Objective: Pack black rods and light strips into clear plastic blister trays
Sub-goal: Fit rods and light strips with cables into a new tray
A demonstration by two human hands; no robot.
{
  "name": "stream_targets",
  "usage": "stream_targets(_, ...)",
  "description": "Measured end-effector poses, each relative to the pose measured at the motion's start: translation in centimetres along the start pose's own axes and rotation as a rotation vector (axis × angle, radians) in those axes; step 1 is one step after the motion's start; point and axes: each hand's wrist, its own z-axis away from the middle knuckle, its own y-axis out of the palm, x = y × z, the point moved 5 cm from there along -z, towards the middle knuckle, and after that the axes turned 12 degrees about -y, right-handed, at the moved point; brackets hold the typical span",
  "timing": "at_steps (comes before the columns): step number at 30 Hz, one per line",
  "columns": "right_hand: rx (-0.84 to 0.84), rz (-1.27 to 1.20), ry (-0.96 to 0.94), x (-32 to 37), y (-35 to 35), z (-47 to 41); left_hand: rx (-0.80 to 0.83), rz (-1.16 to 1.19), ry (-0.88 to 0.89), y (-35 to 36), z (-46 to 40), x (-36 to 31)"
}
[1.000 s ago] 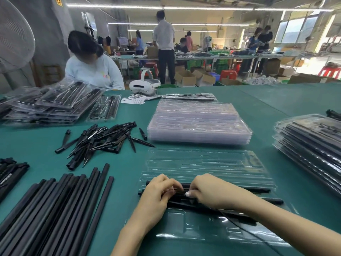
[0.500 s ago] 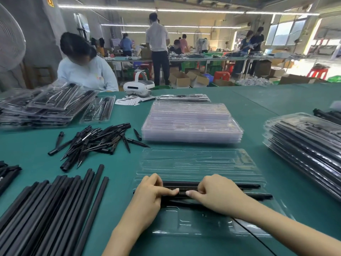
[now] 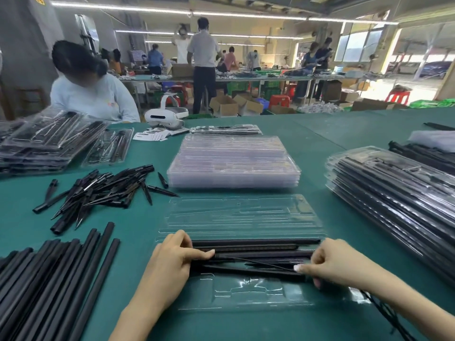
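A clear blister tray (image 3: 246, 295) lies open in front of me, its lid half (image 3: 241, 215) folded away toward the far side. Several black rods (image 3: 256, 242) and a light strip (image 3: 248, 270) sit lengthwise in the tray's channels. My left hand (image 3: 170, 264) curls over their left ends, with the thumb pressing on a middle rod. At the right end, my right hand (image 3: 332, 265) pinches the light strip between thumb and fingertip. A thin black wire (image 3: 266, 264) crosses the rods toward it.
Loose long black rods (image 3: 49, 279) lie at the near left, with a heap of black spikes (image 3: 98, 190) beyond them. A stack of empty trays (image 3: 234, 163) sits ahead. Packed trays are piled right (image 3: 394, 203) and far left (image 3: 49, 141). A seated person (image 3: 91, 94) works across the table.
My hands have slid apart from the middle of the rods to their two ends. My right hand went furthest, out to the tray's right side.
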Motion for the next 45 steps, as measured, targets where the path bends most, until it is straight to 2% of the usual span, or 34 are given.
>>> stream_targets(4,-0.041,0.123,0.015,0.7,-0.5,-0.1,-0.083,-0.069,-0.002,-0.4,0.3,-1.2)
stream_targets(7,-0.046,0.102,0.018,0.3,-0.5,-0.2,-0.134,-0.187,0.157,0.4,1.1,-4.6)
stream_targets(10,-0.105,0.010,-0.017,-0.1,-0.5,-0.2,0.057,-0.274,0.282,3.2,1.8,-7.6)
stream_targets(13,-0.214,-0.077,-0.042,-0.6,-1.3,-0.2,0.256,-0.371,0.197,5.9,1.5,-6.0)
stream_targets(19,-0.314,0.006,0.014,-0.9,-0.9,-1.0,0.263,-0.388,0.205,6.0,1.7,-5.7)
stream_targets(24,-0.285,0.090,0.050,-1.9,-0.7,-0.6,0.265,-0.335,0.213,5.9,1.7,-5.7)
stream_targets(27,-0.160,-0.181,-0.047,-2.9,-0.8,-0.2,0.280,-0.363,0.191,6.0,1.7,-5.7)
stream_targets(29,-0.135,-0.271,-0.123,-3.2,-1.3,0.4,0.286,-0.379,0.185,6.0,1.8,-5.8)
stream_targets(32,-0.244,-0.262,-0.209,-3.4,-2.1,0.6,0.293,-0.370,0.182,6.1,1.8,-5.5)
stream_targets(36,-0.441,0.124,-0.278,-2.1,-2.0,-0.3,0.278,-0.359,0.171,5.7,2.0,-5.8)
stream_targets(38,-0.528,0.174,-0.330,-1.7,-1.7,-0.5,0.296,-0.381,0.143,5.4,2.3,-6.4)
stream_targets(39,-0.563,0.138,-0.339,-1.8,-1.6,-0.5,0.262,-0.405,0.153,5.2,2.7,-7.2)
stream_targets(40,-0.597,0.089,-0.329,-2.1,-1.6,-0.5,0.140,-0.415,0.203,4.7,3.0,-8.4)
stream_targets(42,-0.639,0.012,-0.293,-2.7,-1.5,-0.6,-0.042,-0.183,0.314,4.4,5.0,-11.2)
stream_targets(44,-0.670,-0.019,-0.282,-3.0,-1.3,-0.7,0.064,-0.041,0.335,6.0,6.9,-14.4)
stream_targets(45,-0.682,-0.022,-0.286,-2.9,-1.3,-0.7,0.266,0.002,0.292,7.8,7.4,-15.5)
